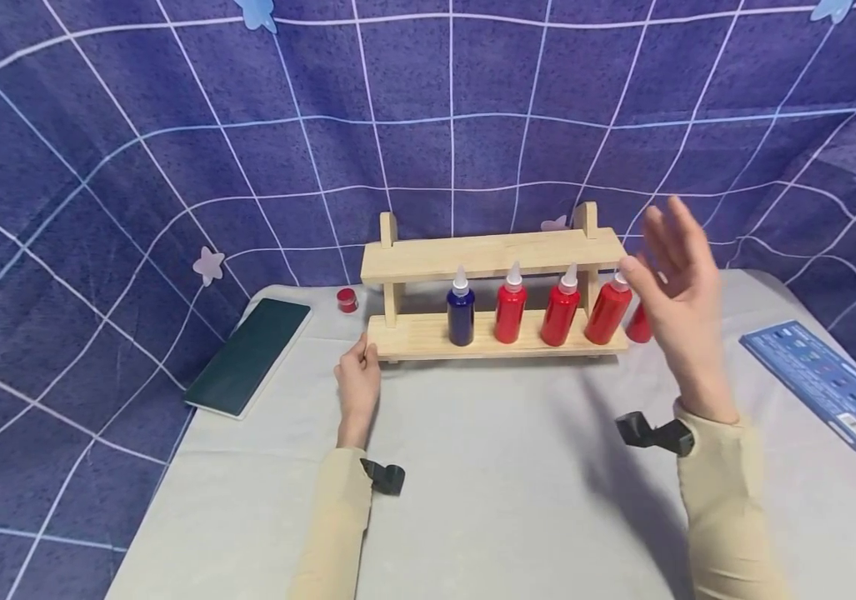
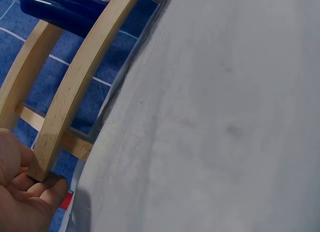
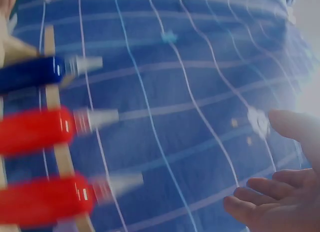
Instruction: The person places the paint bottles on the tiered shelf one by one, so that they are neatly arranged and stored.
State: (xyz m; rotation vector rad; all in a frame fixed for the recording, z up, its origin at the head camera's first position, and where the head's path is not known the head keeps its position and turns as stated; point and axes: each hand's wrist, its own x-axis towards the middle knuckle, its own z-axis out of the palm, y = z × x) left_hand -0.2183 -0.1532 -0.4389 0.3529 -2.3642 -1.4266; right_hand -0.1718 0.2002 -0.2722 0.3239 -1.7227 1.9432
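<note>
A two-tier wooden rack (image 1: 493,254) stands at the back of the table. My left hand (image 1: 359,385) grips the left end of its lower shelf, thumb and fingers about the board end (image 2: 44,164). On that shelf stand a dark blue squeeze bottle (image 1: 461,317) and three red squeeze bottles (image 1: 510,317), all with white nozzle tips. Another red bottle (image 1: 639,327) shows partly beyond the shelf's right end, mostly hidden. My right hand (image 1: 686,308) is raised beside the rack's right end, fingers extended and holding nothing; the right wrist view shows its bare palm (image 3: 290,207).
A small red-lidded pot (image 1: 347,300) sits left of the rack. Farther left lies a dark green flat case (image 1: 251,354) with a pale edge. A blue printed box (image 1: 825,383) lies at the right. Purple gridded cloth (image 1: 450,150) hangs behind the table.
</note>
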